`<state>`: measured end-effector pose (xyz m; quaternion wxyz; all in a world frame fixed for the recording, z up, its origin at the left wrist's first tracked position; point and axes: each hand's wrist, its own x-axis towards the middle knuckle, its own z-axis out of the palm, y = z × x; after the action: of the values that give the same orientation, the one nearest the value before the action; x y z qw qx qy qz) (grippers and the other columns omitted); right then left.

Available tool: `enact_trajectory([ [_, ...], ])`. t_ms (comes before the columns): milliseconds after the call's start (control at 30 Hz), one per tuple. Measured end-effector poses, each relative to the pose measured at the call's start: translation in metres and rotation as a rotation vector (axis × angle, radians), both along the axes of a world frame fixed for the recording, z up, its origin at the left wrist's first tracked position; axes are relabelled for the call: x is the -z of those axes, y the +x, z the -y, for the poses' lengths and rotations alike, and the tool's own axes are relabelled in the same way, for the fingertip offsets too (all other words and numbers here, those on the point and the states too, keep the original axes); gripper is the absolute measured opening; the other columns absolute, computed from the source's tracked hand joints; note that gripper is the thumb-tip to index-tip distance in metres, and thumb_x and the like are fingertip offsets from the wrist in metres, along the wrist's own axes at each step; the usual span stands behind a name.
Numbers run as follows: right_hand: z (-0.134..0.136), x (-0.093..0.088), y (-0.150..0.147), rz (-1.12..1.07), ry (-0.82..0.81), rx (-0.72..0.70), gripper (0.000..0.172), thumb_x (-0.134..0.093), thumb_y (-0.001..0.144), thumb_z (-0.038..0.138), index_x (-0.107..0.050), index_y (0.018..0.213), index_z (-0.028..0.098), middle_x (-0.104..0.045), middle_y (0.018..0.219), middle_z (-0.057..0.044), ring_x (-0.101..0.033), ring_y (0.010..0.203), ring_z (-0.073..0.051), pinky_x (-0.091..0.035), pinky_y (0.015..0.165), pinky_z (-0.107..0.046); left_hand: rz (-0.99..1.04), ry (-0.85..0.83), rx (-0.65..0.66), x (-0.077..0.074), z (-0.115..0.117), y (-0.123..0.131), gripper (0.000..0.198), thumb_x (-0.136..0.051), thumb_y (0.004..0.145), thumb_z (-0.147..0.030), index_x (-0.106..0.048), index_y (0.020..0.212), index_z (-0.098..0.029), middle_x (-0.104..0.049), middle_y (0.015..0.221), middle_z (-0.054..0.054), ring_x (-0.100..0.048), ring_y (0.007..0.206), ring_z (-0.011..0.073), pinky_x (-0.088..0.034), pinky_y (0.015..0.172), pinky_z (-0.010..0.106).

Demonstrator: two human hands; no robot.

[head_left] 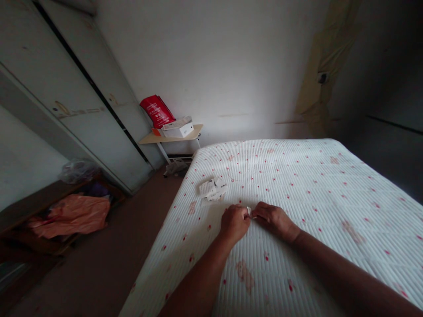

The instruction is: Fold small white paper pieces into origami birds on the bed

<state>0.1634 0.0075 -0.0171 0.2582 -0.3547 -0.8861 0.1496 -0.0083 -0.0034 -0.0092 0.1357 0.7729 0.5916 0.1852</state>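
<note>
Paper scrap [249, 211]: small, white, located between my two hands just above the bed [317, 268]. My left hand [235, 223] is closed narrow, thumb and fingers pinching the scrap's left side. My right hand [276, 220] is drawn in likewise, fingertips together at its right side, apparently pinching it; the fingers cover most of the scrap, so its full shape cannot be told.

Handling: I judge the scrap light, thin and soft, easily creased and easily torn, with little tendency to slip from dry fingers. Take hold at opposite edges, between thumb and forefinger, with light pressure; a hard pull would probably split it.

Beyond my left hand, more paper pieces [214, 188] lie in a loose, overlapping heap on the bed, some printed. I expect these to shift at a light touch. Farther off, near the wall [238, 66], a small table [150, 139] carries a white box [183, 130] and a red bag [158, 112].
</note>
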Motion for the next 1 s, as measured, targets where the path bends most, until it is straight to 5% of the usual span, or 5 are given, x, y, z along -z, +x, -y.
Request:
enact_trajectory([
  [500, -0.005, 0.0, 0.001, -0.146, -0.142, 0.086, 0.009, -0.054, 0.082, 0.026, -0.059, 0.082, 0.018, -0.058, 0.077, -0.003, -0.055, 0.068, -0.013, -0.043, 0.062, -0.023, -0.033, 0.033, -0.076, 0.002, 0.006, 0.008, 0.009, -0.057, 0.073, -0.02, -0.066, 0.069, -0.02, -0.063, 0.074, 0.001, -0.054, 0.077, 0.0153, -0.035, 0.068, 0.024],
  [1000, -0.015, -0.016, -0.008, 0.188, -0.176, 0.095, 0.01, -0.055, 0.078, 0.02, -0.059, 0.07, 0.016, -0.057, 0.073, -0.002, -0.053, 0.064, -0.012, -0.034, 0.057, -0.021, -0.057, 0.045, -0.091, 0.001, 0.007, 0.011, 0.012, -0.054, 0.074, -0.017, -0.065, 0.073, -0.02, -0.064, 0.077, 0.003, -0.055, 0.08, 0.0167, -0.037, 0.071, 0.026],
])
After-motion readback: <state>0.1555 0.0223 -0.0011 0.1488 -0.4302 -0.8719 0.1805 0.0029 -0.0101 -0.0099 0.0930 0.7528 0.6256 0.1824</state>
